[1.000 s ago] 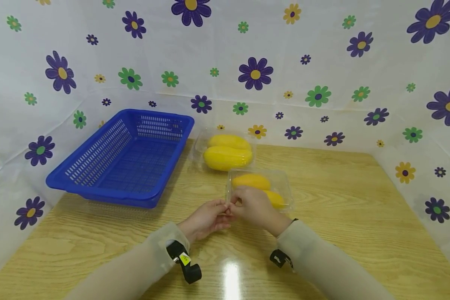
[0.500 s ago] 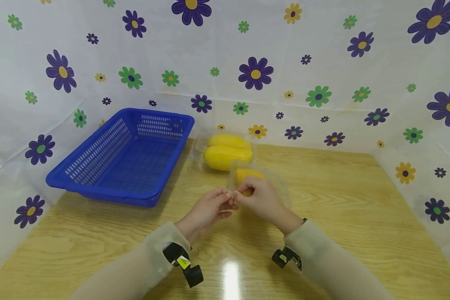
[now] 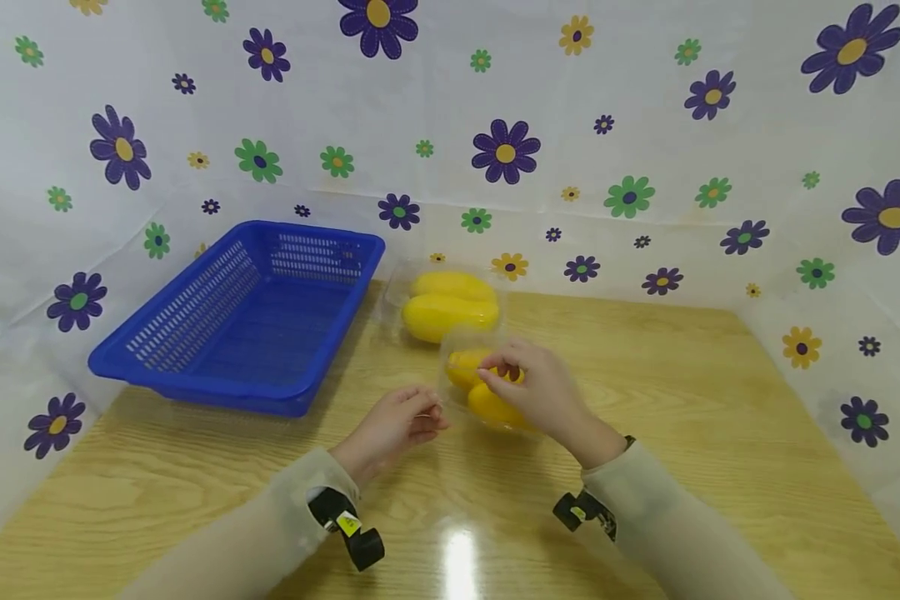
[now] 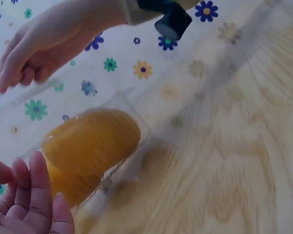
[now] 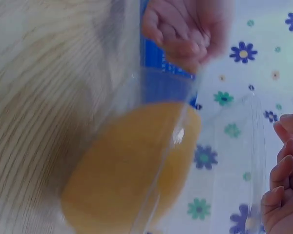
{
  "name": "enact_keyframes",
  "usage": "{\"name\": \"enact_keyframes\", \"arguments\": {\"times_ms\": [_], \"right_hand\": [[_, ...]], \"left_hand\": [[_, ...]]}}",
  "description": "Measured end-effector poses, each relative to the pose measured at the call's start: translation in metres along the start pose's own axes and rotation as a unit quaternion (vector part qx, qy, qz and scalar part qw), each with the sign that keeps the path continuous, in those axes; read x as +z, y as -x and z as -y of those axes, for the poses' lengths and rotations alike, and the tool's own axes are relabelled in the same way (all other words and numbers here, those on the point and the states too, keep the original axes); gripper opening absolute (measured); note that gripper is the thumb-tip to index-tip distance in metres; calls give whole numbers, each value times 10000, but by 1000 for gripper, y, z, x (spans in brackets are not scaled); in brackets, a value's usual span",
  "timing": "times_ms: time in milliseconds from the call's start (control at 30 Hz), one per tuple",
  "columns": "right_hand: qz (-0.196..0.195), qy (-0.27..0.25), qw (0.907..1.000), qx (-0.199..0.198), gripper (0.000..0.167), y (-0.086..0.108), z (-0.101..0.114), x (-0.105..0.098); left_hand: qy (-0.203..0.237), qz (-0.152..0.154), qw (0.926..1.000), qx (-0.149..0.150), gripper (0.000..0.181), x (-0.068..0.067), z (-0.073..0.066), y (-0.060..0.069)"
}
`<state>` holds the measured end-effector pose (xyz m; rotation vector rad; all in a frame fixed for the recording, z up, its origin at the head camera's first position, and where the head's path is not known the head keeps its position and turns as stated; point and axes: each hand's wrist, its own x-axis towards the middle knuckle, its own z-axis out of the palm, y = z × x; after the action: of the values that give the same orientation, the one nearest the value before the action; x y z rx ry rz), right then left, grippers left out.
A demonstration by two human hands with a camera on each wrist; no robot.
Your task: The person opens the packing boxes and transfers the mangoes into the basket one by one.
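Note:
A clear plastic box with two orange-yellow oval fruits sits at the middle of the table. To its near left is my left hand, fingers loosely bent, with nothing visibly gripped. My right hand is over the box's right part and hides some of it; its thumb and index finger stand apart. In the left wrist view, the left fingers are beside the clear wall, and the right hand hovers beyond it. The right wrist view shows the fruit behind clear plastic; whether the lid is closed I cannot tell.
Behind the near box stands another clear box with two yellow fruits. A blue perforated basket occupies the left of the wooden table. Flower-patterned white cloth hangs behind and at both sides.
My hands, close together at the box's near-left corner before, have moved apart, the left one leftward and the right one rightward. The near box has turned and both its fruits show more.

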<state>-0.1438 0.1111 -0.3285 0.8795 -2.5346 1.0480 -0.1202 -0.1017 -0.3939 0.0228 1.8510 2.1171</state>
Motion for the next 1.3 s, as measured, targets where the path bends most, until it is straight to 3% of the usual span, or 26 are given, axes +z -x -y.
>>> {"name": "enact_keyframes", "arguments": {"times_ms": [133,300,367,467,567,633,800,900,967,1033,1200,1300], "right_hand": [[-264,-433,9970,591,11,13,-17,-20],[-612,-936,9837,1411,18,32,-42,-41],[-414,-981,9795,1709,23,39,-51,-43],[306,-1026,9726,2066,31,48,-64,-40],[1106,-1070,9633,2201,36,55,-74,-35],[1426,-1138,9593,2153,36,57,-78,-33],[1527,-1024,9598,2123,32,60,-78,-30],[1517,-813,9628,2081,28,59,-76,-30],[1520,-705,9643,2050,26,60,-75,-30],[1516,-679,9652,2022,25,60,-73,-30],[1436,-604,9689,1923,23,62,-71,-29],[1342,-347,9737,1810,23,62,-69,-26]], "left_hand": [[5,-11,9999,-173,18,-10,11,-2],[-230,146,9992,-306,17,-21,19,0],[-362,231,9985,-337,17,-25,19,1],[-533,303,9974,-388,17,-29,17,4],[-780,314,9956,-425,18,-29,14,6],[-937,314,9941,-445,18,-28,13,5],[-1356,432,9890,-406,22,-27,13,1],[-1836,485,9817,-132,25,-29,11,-2],[-2335,402,9715,115,26,-29,7,-2],[-2971,236,9536,430,27,-29,2,-2],[-4347,-180,8928,1163,34,-23,-16,-2],[-4931,-220,8588,1375,39,-18,-24,-4]]}}
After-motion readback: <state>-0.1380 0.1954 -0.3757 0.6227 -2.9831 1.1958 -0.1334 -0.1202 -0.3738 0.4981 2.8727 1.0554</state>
